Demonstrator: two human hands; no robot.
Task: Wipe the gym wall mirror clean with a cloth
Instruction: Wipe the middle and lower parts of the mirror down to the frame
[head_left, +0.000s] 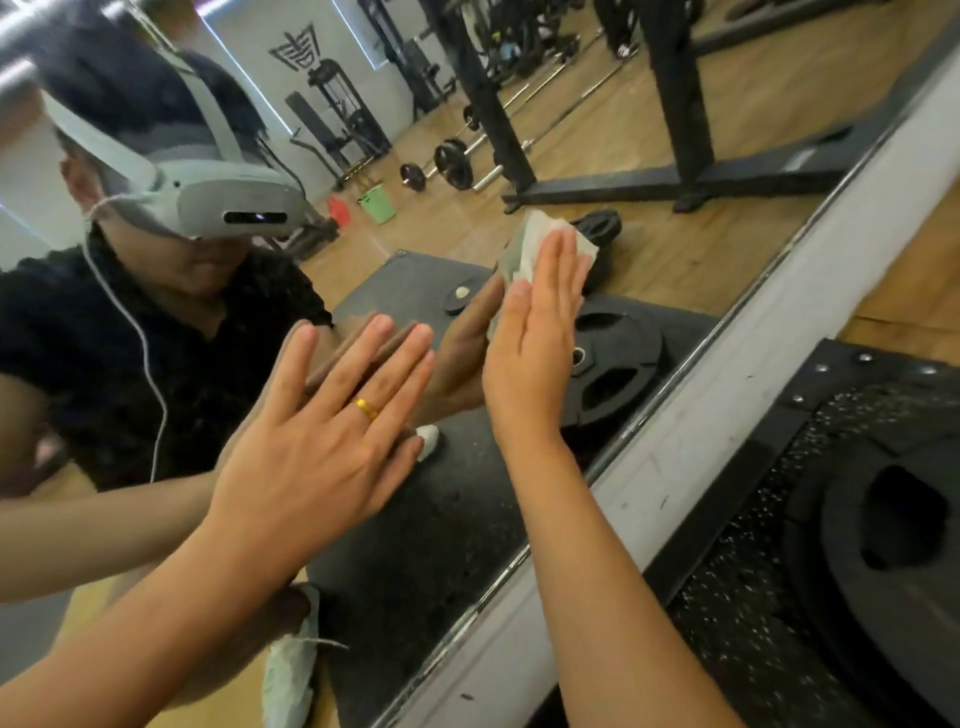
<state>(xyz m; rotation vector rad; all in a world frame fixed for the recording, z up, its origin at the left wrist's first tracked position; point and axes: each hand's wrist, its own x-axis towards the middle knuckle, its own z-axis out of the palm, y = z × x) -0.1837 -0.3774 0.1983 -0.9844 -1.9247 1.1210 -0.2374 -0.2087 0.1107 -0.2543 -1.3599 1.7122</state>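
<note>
I have the left hand (317, 441) flat on the mirror (597, 130). Its fingers are straight and spread wide, and it holds nothing. There is a gold ring (365, 409) on one finger.

The right hand (530, 343) is flat too, with its fingers straight and close together. It presses the cloth (535, 228) against the glass. The cloth is pale and crumpled. Most of it is under the palm and fingers, and a bit sticks out past the fingertips and on the thumb side. It sits near the bottom edge of the mirror, to the right of the left hand. The two hands are near each other but do not touch.

The mirror fills the left and top of my view. Its bottom edge runs at a slant, with a white strip of wall (675, 457) just below it. Below that strip is a black mat (727, 597) with a big black weight plate (893, 519) lying on it.

In the glass I see a person in a black top with a grey headset (234, 208) and a white cord hanging from it. Behind them is a wood floor with a barbell (452, 161), a black rack (675, 104), a green bucket (377, 203) and a red thing beside it. I can also see both hands again in the glass, palm to palm with the real ones.
</note>
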